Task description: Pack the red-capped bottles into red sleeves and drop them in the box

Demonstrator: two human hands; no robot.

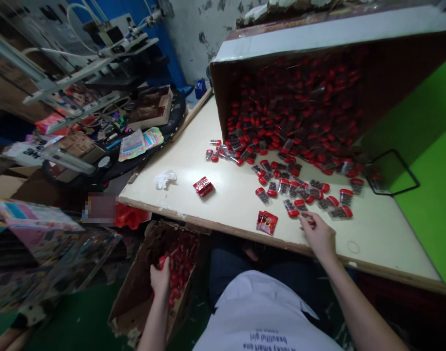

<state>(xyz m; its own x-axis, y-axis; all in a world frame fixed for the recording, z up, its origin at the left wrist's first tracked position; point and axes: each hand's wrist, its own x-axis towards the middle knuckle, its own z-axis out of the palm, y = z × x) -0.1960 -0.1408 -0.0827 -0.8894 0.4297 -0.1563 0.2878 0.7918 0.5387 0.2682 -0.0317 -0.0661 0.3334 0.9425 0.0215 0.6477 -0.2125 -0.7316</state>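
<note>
Tubes with red caps (283, 186) lie in a big heap inside a cardboard box (336, 31) that is tipped on its side on a pale table (376, 243). Many more have slid out of the box and lie scattered on the table top in front of it. Each tube is clear and holds small dark bits, but they are too small to tell what they are.

Your right hand (318, 236) is over the table near its front edge. It is not spread wide, and its fingers (306, 220) curl a little. Their tips are right next to one tube, and they pinch nothing.

A red foil packet (266, 223) lies just left of that hand, and another red foil packet (203, 186) lies farther left. A crumpled white tissue (164, 179) is past that.

Your left hand (160, 279) is low down, below the table, in a second cardboard box (131, 307) full of red-capped tubes (181, 268). Its fingers look close together and touch the tubes, but you cannot tell if they pinch one.
</note>
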